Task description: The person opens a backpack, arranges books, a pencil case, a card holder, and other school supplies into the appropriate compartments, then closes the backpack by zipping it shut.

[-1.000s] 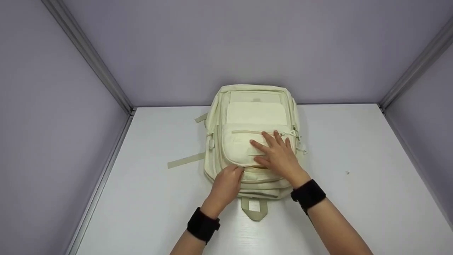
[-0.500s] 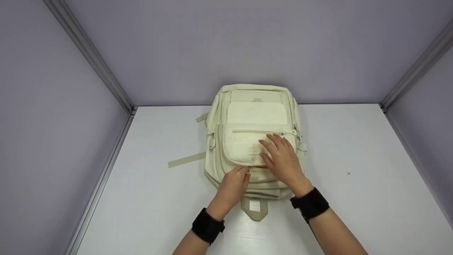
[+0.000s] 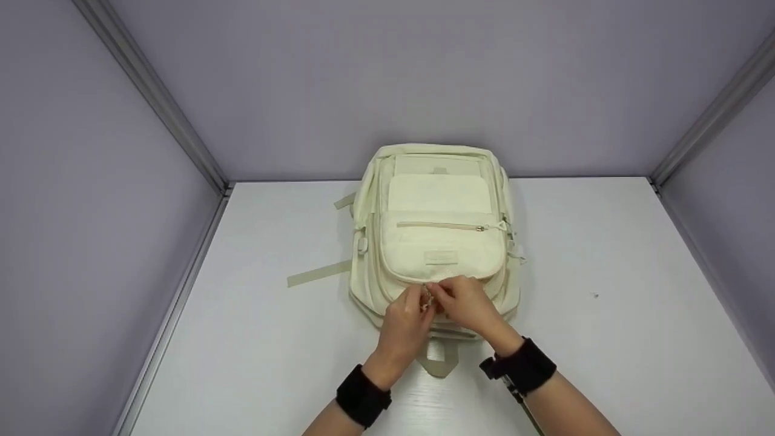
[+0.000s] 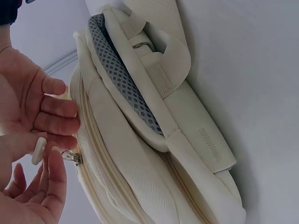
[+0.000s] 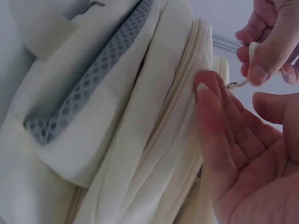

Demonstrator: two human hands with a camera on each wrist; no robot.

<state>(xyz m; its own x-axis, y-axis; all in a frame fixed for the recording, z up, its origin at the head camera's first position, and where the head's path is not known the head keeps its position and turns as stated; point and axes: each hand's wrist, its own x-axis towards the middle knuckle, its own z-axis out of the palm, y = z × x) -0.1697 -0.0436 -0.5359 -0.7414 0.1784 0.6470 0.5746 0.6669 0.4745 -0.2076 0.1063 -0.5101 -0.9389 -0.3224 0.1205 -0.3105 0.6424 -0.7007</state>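
Observation:
A cream backpack (image 3: pixel 439 194) lies front side up, its top handle (image 3: pixel 439 366) toward the person. My left hand (image 3: pixel 402 330) pinches the white cord pull (image 4: pixel 39 150) of a zipper between thumb and finger. The metal zipper slider (image 4: pixel 72 157) sits at the bag's edge just beyond it. Close by, my right hand (image 3: pixel 472 309) has its fingers (image 5: pixel 215 112) extended against the pocket edge by the slider, its thumb apart from them. Part of the zipper teeth (image 5: pixel 184 200) shows in the right wrist view. In the head view both hands cover most of the pull.
The bag rests on a white table (image 3: pixel 284 363) before a pale back wall (image 3: pixel 424 72). A loose strap (image 3: pixel 318 274) sticks out at its left. Another zipper (image 3: pixel 439 226) crosses the front pocket. A tiny scrap (image 3: pixel 594 295) lies at the right.
My right hand has come off the front pocket and moved down beside the left hand. My left hand has shifted slightly right along the pocket edge, still pinching. The backpack stays put.

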